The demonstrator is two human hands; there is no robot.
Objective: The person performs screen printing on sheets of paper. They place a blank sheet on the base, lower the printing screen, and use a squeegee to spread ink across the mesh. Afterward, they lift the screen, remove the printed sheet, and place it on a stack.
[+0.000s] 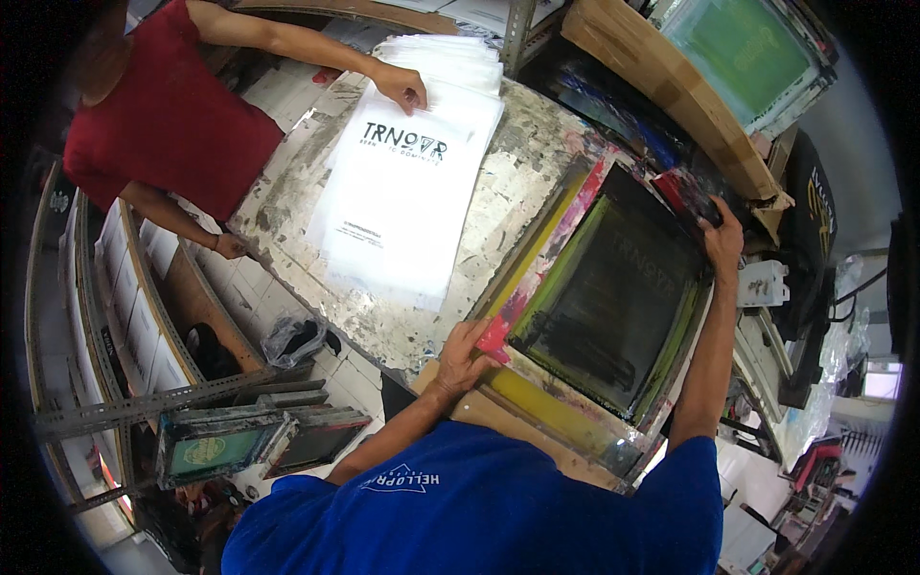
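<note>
A screen printing frame with dark ink across its mesh lies tilted before me on the right, its rim smeared pink and red. My left hand is closed on the frame's near left edge. At the far right corner, my right hand has its fingers curled over the frame's edge, beside a red and black ink-stained squeegee. Some of those fingertips are hard to make out. Left of the frame lies a stack of white sheets or bags, the top one printed with dark lettering.
Across the ink-stained table, a person in a red shirt touches the stack with one hand. Metal shelving and other screen frames stand at the left. Cardboard and a green screen are at the far right.
</note>
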